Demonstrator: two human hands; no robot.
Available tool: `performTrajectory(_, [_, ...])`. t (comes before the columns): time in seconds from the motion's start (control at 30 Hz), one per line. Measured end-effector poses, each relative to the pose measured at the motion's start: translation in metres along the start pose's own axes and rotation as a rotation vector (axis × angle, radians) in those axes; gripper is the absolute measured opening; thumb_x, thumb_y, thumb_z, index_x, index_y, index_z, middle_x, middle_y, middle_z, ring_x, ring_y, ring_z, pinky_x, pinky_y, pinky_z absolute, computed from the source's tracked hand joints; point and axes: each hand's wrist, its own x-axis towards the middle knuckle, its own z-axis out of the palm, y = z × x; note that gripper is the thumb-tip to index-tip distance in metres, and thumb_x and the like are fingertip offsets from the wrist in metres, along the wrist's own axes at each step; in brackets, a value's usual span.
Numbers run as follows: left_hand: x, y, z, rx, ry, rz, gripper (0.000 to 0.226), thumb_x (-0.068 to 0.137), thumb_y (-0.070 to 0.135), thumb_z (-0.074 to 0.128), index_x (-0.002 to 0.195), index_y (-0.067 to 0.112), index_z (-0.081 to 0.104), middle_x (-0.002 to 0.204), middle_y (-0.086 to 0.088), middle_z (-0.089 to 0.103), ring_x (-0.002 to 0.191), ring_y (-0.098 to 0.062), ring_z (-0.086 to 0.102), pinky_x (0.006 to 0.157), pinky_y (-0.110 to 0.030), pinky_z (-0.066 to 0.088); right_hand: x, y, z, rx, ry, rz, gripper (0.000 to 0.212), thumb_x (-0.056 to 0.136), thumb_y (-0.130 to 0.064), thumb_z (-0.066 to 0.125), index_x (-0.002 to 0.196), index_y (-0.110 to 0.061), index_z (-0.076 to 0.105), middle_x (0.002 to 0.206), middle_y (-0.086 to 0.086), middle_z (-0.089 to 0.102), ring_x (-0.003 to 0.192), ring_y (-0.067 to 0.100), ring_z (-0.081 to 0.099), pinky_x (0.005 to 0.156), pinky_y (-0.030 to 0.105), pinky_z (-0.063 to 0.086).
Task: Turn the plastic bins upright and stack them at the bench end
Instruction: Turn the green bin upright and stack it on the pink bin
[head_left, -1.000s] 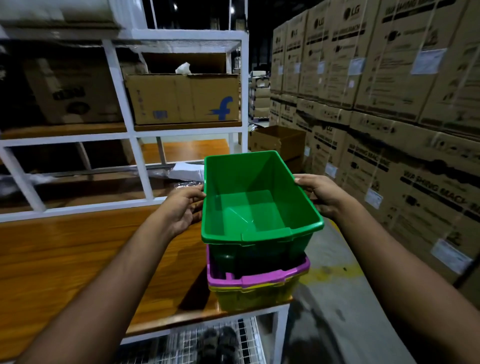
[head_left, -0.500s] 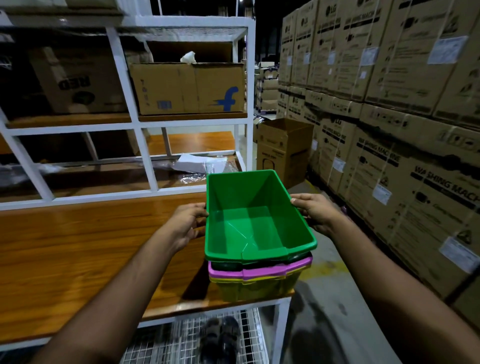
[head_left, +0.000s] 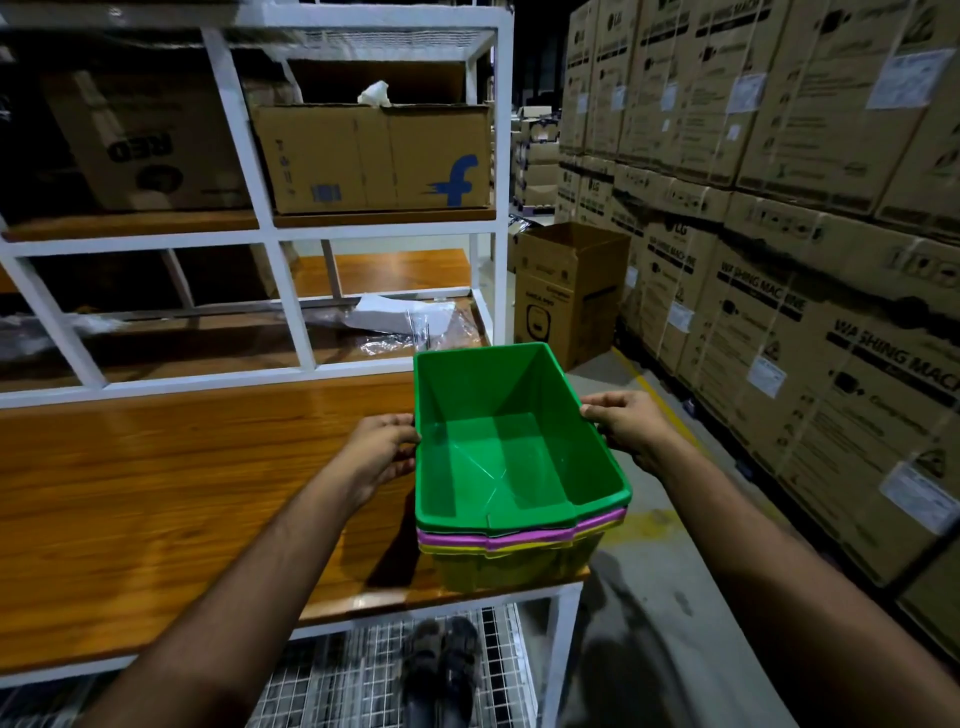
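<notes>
Bench (head_left: 156, 493) end: green bin (head_left: 498, 441) gripped between left hand (head_left: 382, 447) and right hand (head_left: 626, 423).

Green bin (head_left: 511, 452): upright, empty, open top up, nested on top of the stack.
Pink bin (head_left: 524, 535): only its rim shows, second in the stack.
Yellow bin (head_left: 511, 569): bottom, resting on the wooden surface (head_left: 156, 499) at its right end.

It was a warehouse: stacked washing-machine cartons (head_left: 810, 332) walled the aisle, and white steel shelving (head_left: 270, 234) held shipping boxes (head_left: 371, 158).
</notes>
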Motion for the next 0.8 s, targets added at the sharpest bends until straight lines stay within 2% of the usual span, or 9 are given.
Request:
performTrajectory(0.07, [0.003,-0.002,-0.002,0.024,0.02,0.005,0.027,0.091,-0.002,0.053,0.116,0.004,0.06,0.109,-0.016,0.068,0.091,-0.025,0.062,0.08,-0.036,0.054,-0.002,0.001,0.0,-0.005,0.026,-0.004,0.017,0.092,-0.008,0.065,0.107,-0.002,0.07,0.081,0.008,0.069,0.054,0.01,0.058,0.043,0.019,0.045])
performTrajectory(0.13, [0.004,-0.002,-0.005,0.053,0.021,0.011,0.03,0.09,-0.002,0.054,0.119,0.003,0.059,0.109,-0.017,0.068,0.085,-0.023,0.063,0.07,-0.031,0.054,-0.005,0.001,0.002,-0.016,0.042,-0.005,0.017,0.092,-0.009,0.065,0.107,-0.003,0.07,0.082,0.01,0.069,0.06,0.014,0.059,0.046,0.022,0.047])
performTrajectory(0.23, [0.0,-0.002,-0.012,0.086,0.006,0.016,0.032,0.091,-0.001,0.054,0.122,0.005,0.058,0.1,-0.014,0.068,0.075,-0.018,0.06,0.065,-0.029,0.054,-0.01,-0.002,0.006,-0.112,0.088,-0.024,0.018,0.091,-0.014,0.064,0.108,-0.008,0.069,0.094,0.009,0.07,0.075,0.019,0.063,0.056,0.03,0.05])
performTrajectory(0.3, [-0.009,0.001,-0.019,0.137,-0.004,0.04,0.03,0.092,0.003,0.056,0.121,0.009,0.059,0.097,-0.011,0.067,0.072,-0.016,0.06,0.058,-0.025,0.053,-0.017,-0.009,0.01,-0.282,0.168,-0.108,0.021,0.09,-0.019,0.061,0.108,-0.013,0.07,0.092,0.005,0.07,0.076,0.019,0.064,0.06,0.033,0.052])
performTrajectory(0.37, [-0.02,0.006,-0.031,0.183,0.001,0.092,0.029,0.093,0.006,0.057,0.12,0.013,0.061,0.098,-0.009,0.067,0.074,-0.016,0.062,0.057,-0.025,0.052,-0.028,-0.019,0.019,-0.526,0.257,-0.255,0.023,0.089,-0.021,0.057,0.108,-0.018,0.07,0.087,-0.001,0.069,0.071,0.012,0.06,0.055,0.026,0.045])
performTrajectory(0.43, [-0.033,0.011,-0.045,0.238,0.038,0.156,0.028,0.093,0.008,0.058,0.119,0.014,0.061,0.096,-0.008,0.066,0.075,-0.016,0.06,0.058,-0.026,0.049,-0.039,-0.03,0.033,-0.666,0.267,-0.417,0.025,0.09,-0.022,0.06,0.113,-0.02,0.069,0.086,-0.003,0.064,0.073,0.007,0.055,0.057,0.022,0.04])
performTrajectory(0.57, [-0.059,0.014,-0.085,0.474,0.141,0.323,0.024,0.093,0.011,0.059,0.116,0.018,0.064,0.101,-0.007,0.067,0.083,-0.015,0.059,0.065,-0.027,0.046,-0.055,-0.051,0.086,-0.834,0.137,-0.641,0.032,0.089,-0.033,0.061,0.117,-0.019,0.066,0.104,0.0,0.063,0.098,0.017,0.06,0.085,0.033,0.051])
performTrajectory(0.7, [-0.079,-0.001,-0.153,0.757,0.246,0.413,0.034,0.091,0.022,0.063,0.125,0.021,0.06,0.118,0.001,0.065,0.11,-0.014,0.06,0.088,-0.033,0.05,-0.083,-0.066,0.163,-0.971,0.048,-0.751,0.046,0.092,-0.044,0.052,0.13,-0.018,0.057,0.122,0.003,0.06,0.114,0.022,0.052,0.097,0.039,0.047])
performTrajectory(0.8, [-0.099,-0.018,-0.211,0.937,0.366,0.403,0.044,0.092,0.036,0.058,0.134,0.026,0.052,0.132,0.003,0.057,0.126,-0.018,0.048,0.1,-0.041,0.044,-0.11,-0.071,0.234,-1.056,-0.047,-0.818,0.057,0.094,-0.05,0.045,0.143,-0.021,0.044,0.149,0.004,0.043,0.137,0.023,0.038,0.11,0.044,0.038])
